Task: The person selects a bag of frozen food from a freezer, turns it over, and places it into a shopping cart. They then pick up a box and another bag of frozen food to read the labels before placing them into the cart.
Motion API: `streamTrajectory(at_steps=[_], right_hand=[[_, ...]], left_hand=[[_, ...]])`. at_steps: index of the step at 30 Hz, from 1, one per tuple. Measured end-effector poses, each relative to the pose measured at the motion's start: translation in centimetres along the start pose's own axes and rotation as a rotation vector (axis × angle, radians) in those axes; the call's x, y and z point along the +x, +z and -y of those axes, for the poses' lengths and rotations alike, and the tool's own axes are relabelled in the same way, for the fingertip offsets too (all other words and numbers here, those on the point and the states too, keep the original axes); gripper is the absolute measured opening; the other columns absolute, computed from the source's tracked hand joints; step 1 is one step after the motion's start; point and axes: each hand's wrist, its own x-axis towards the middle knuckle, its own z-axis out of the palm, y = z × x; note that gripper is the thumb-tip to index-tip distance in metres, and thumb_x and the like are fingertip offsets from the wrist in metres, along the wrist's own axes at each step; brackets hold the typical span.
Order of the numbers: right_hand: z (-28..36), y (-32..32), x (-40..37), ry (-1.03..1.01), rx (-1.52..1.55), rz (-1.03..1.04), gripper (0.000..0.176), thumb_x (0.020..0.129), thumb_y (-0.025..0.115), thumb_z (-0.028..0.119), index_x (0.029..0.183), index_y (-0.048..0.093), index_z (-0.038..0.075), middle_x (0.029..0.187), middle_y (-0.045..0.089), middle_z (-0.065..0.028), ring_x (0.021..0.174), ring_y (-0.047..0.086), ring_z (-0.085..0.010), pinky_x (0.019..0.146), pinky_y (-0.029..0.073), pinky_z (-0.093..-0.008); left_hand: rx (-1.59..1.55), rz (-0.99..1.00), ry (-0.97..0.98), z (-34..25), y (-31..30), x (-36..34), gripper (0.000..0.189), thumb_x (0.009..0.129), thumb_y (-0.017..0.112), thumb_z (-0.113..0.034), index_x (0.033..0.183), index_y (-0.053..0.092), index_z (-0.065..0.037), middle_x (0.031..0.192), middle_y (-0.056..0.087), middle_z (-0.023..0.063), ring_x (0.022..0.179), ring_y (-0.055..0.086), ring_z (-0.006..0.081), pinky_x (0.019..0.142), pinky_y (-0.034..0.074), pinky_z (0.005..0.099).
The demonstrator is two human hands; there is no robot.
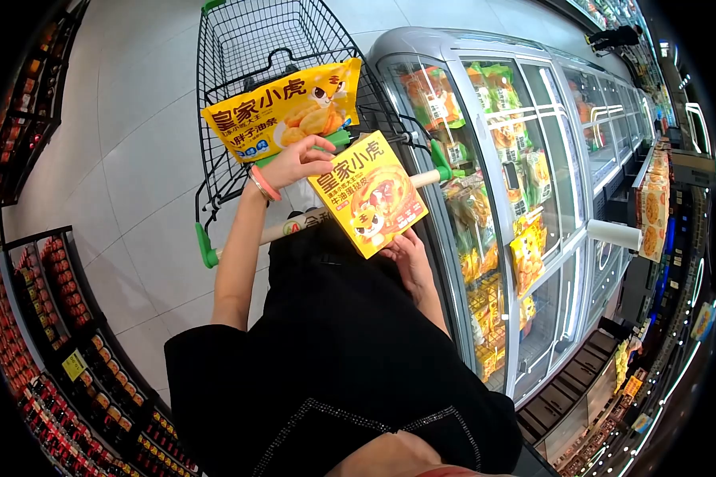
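Yellow box (370,195) in hand

Right hand (409,259) holds its lower edge; left hand (296,161) curls loosely above, grip unclear; yellow bag (282,110) just beyond.

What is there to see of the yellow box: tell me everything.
The yellow box looks like thin, printed cardboard, squarish and apparently undented. Its front faces the camera, tilted, showing brown Chinese characters, a pictured round pastry and a cartoon animal face. It is held over the cart handle, partly hiding it. The right hand grips its lower edge; the left hand's fingers are at its upper-left side.
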Motion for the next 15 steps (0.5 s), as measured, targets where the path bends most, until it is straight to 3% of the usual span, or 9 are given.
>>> streamTrajectory(at_steps=[15], right_hand=[[-0.77,0.1,0.12,-0.039,0.076,0.039,0.048,0.08,0.063,0.025,0.119,0.044,0.005,0.103,0.059,-0.0029,0.085,0.058,-0.009,0.074,0.045,-0.0236]], left_hand=[[0.0,-0.008,0.015,0.03,0.07,-0.18,0.041,0.079,0.066,-0.024,0.11,0.048,-0.004,0.098,0.061,0.0043,0.092,0.054,0.0078,0.08,0.041,0.0223]])
